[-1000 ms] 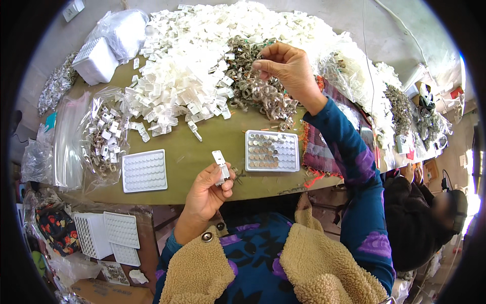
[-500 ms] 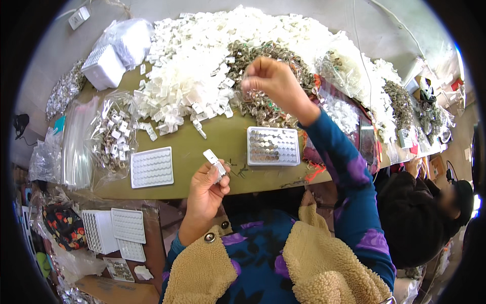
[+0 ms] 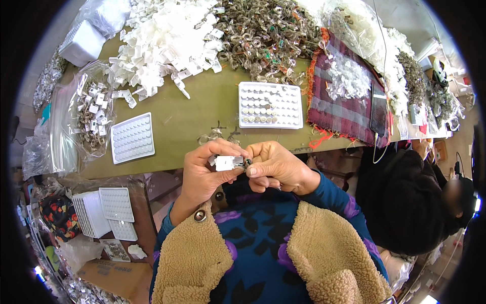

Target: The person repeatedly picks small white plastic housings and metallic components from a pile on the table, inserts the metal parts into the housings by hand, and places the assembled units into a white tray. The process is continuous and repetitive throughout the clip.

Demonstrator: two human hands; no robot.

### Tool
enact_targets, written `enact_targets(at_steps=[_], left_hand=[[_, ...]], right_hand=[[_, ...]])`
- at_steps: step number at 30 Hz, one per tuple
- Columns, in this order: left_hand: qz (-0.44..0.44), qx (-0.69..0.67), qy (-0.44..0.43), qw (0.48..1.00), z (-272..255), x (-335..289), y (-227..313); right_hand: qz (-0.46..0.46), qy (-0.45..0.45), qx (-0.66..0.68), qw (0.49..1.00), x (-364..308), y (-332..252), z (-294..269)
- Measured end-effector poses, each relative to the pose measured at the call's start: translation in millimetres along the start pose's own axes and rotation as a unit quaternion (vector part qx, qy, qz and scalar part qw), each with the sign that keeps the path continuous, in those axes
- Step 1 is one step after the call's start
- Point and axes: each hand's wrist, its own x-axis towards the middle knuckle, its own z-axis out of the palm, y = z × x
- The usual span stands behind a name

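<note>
In front of my chest, both hands are closed and meet at the fingertips. My left hand grips a small white plastic housing lying sideways between thumb and fingers. Pinched in my right hand is a small dark part, its end touching the right end of the housing; its exact kind is too small to tell. Beyond the hands stands a white tray of round pockets, several holding small round silvery discs. Loose clear-and-dark pieces lie at the table edge just past my left fingers.
White housings are heaped at the far left, beside a pile of clear coiled pieces. Another pocketed tray lies at left. A plaid cloth carries clear bits and a phone. A person sits at right.
My right hand has come back from the pile of coiled pieces to meet my left hand at the housing. The housing has turned from upright to sideways. The view has tilted downward.
</note>
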Motion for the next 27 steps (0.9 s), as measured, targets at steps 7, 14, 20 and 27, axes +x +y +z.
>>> enact_targets(at_steps=[7, 14, 20, 27], left_hand=[[0.057, 0.158, -0.043, 0.985, 6.2, 1.7, -1.6], [0.016, 0.137, -0.022, 0.99, 10.8, 1.0, -4.6], [-0.01, 0.091, 0.044, 0.995, 11.2, -5.0, -0.8], [-0.095, -0.008, 0.119, 0.988, 5.0, -8.4, -5.5]], right_hand=[[0.081, -0.069, 0.035, 0.994, -4.3, 6.5, -17.3], [0.107, -0.121, 0.204, 0.966, -9.1, 18.1, -31.8], [0.067, -0.087, 0.198, 0.974, -6.8, 15.4, -24.4], [-0.156, 0.092, -0.056, 0.982, -15.5, 13.7, -2.4]])
